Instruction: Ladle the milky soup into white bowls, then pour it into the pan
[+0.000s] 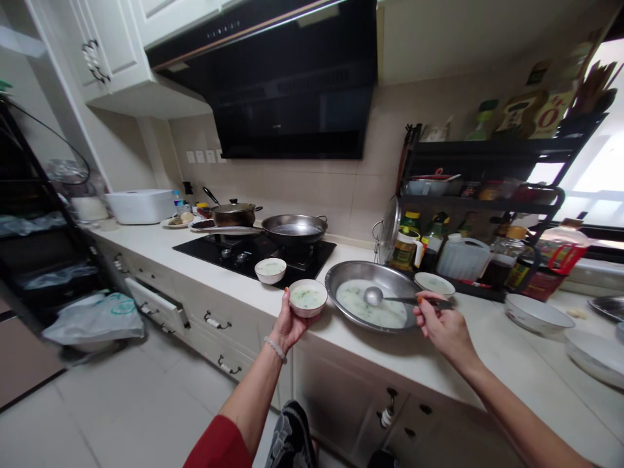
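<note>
Bowl (309,299) grasped by left hand (291,325), left of basin (358,272); ladle (374,296) grasped over basin by right hand (441,328). Second bowl (435,284) set just beyond right hand; pan (295,229) placed far left, bottles (431,240) far right.

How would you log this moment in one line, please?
left hand: holds filled bowl | right hand: grips ladle | metal basin: pale liquid inside
</note>
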Demonstrator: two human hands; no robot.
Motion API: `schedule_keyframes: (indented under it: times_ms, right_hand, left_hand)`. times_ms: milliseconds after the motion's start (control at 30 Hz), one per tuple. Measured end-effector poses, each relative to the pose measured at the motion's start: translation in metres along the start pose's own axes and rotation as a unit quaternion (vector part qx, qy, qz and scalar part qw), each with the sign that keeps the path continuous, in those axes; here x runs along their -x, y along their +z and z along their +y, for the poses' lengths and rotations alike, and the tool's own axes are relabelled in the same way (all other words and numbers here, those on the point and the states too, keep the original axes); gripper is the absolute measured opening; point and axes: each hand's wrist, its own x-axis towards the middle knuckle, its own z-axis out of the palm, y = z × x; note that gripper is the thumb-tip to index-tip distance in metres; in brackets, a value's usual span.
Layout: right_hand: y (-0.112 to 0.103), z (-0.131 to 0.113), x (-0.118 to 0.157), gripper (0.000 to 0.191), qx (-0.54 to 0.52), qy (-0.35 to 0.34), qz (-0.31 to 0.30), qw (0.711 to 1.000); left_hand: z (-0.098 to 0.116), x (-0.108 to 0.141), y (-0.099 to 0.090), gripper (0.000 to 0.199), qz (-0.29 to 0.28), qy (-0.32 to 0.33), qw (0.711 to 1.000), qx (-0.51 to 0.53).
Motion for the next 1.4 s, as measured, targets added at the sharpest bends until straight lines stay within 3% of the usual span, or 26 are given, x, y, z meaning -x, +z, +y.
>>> schedule_keyframes:
  times_ms: [133,333,567,1167,1400]
  right_hand:
    - [0.0005,0.0039,0.006,0.058,-0.005,0.018,-0.021,1.0]
    - [-0.0013,0.0017,0.0025,0.06,-0.066,0.055,0.042,0.995]
    - [-0.0031,-0.0011,0.0014,0.063,-0.088,0.068,0.067,0.992]
    - [-0.0018,0.0065,0.0057,0.062,-0.032,0.052,0.013,0.998]
    - [-0.0047,0.0041,0.0032,0.059,-0.049,0.059,0.045,0.996]
  left_hand:
    - [0.0005,0.0011,0.0014,0.07,0.0,0.006,1.0,-0.007]
    - [0.0011,0.0021,0.003,0.07,0.008,-0.002,1.0,0.0]
    - [0.0018,0.0035,0.0047,0.07,0.007,0.0,1.0,0.001]
    - [0.0016,0.0036,0.0053,0.068,0.02,0.005,1.0,-0.002]
    - [0.0014,0.0035,0.0046,0.069,0.012,0.001,1.0,0.008]
